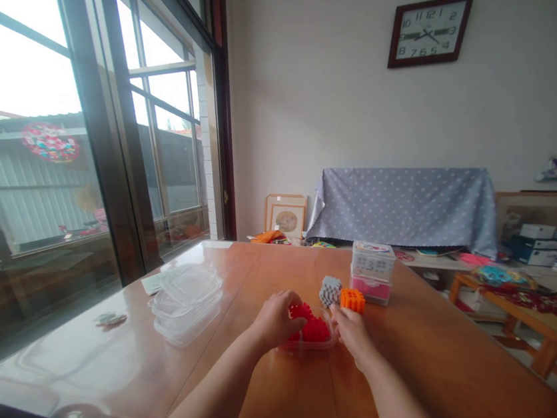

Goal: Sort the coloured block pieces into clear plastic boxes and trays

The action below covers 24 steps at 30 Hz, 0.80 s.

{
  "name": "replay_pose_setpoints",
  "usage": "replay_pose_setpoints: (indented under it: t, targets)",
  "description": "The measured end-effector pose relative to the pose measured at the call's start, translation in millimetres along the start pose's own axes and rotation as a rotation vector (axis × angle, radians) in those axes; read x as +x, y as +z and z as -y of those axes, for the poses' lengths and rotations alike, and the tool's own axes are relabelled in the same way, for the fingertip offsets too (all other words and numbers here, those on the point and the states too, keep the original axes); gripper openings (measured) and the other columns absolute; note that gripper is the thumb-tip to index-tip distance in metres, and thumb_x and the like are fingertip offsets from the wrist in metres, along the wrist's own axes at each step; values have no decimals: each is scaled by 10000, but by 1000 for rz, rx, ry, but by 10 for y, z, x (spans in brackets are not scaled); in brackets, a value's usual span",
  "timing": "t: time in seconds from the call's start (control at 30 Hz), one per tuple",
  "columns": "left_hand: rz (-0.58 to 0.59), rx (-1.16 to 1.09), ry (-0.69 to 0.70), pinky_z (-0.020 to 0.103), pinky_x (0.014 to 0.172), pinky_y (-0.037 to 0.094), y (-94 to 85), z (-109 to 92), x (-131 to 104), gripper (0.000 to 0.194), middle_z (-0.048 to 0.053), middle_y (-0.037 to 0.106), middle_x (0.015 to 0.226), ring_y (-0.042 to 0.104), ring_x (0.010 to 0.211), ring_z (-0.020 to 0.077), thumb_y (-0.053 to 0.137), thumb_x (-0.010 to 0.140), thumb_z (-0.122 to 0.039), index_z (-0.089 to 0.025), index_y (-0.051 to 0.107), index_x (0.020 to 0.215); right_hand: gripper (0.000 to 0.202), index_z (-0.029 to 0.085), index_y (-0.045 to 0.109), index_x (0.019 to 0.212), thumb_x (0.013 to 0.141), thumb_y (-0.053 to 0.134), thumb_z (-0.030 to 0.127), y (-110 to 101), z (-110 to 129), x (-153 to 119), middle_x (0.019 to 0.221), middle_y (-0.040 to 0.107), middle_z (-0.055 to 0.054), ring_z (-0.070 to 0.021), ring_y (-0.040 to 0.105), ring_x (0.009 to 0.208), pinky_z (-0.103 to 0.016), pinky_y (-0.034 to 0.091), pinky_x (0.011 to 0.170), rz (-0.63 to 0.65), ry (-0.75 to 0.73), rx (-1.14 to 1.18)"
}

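Note:
Bright red toothed plastic pieces (316, 329) lie in a small clear plastic container (310, 347) in front of me. My left hand (273, 321) reaches over its left side, thumb and fingers curled round some of the red pieces. At the container's right rim, my right hand (353, 335) has its fingers closed on the edge. Just beyond stand a grey toothed block (330, 291) and an orange toothed block (352, 301), side by side. The fingertips of my left hand are partly hidden.
Clear plastic lids or trays (188, 299) are stacked on the left of the wooden table (276, 410). Near the far edge stand two stacked boxes, white (373, 263) over pink (370, 290). A small flat object (111, 320) lies by the window side.

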<state>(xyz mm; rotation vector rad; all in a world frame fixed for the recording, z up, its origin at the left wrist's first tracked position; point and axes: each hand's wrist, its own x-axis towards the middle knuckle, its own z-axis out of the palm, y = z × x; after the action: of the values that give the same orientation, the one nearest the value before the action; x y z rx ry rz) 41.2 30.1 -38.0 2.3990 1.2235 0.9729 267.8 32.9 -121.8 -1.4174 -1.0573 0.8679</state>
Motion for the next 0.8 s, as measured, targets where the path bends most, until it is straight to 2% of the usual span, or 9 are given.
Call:
replay_pose_setpoints:
  t: [0.13,0.27,0.4,0.53,0.67,0.8]
  targets:
    - [115,46,-28,324,815,513,172,-85,89,290,50,724,1038,643,942,235,731,709,-257,-233,675,992,484,205,587,725,848,560,673,2,-44,36,546,532,16,-137,465,489,-259,333,484,18,-22,4]
    - [148,46,-52,343,855,519,248,-87,106,325,53,731,1104,652,994,257,722,749,-323,-255,696,1066,493,209,585,747,857,546,688,0,-54,38,593,565,-1,-145,484,504,-267,349,493,28,-35,18]
    - [87,17,-32,328,891,516,189,-35,80,251,47,735,1107,655,1023,234,610,840,-265,-242,701,1074,495,213,573,728,860,536,689,-3,-32,22,566,537,9,-142,469,494,-265,339,490,28,-39,13]
    - [-1,46,-71,337,922,497,61,34,15,237,46,741,1085,647,1037,228,554,866,-213,-228,696,1055,473,220,550,719,855,547,672,-5,-2,4,538,494,31,-134,437,482,-260,307,476,42,-33,7]
    - [30,66,-86,364,946,472,2,57,-77,251,20,752,1088,633,1071,242,543,849,-173,-250,702,1027,472,226,498,678,821,614,660,-7,48,-40,520,452,51,-127,416,495,-258,285,486,45,-50,-13]
    - [12,46,-98,381,973,466,20,96,-139,272,23,743,1113,621,1114,254,553,841,-169,-255,696,1056,448,219,542,744,764,698,638,-14,141,-126,580,508,53,-134,459,558,-259,325,546,40,-88,-44]
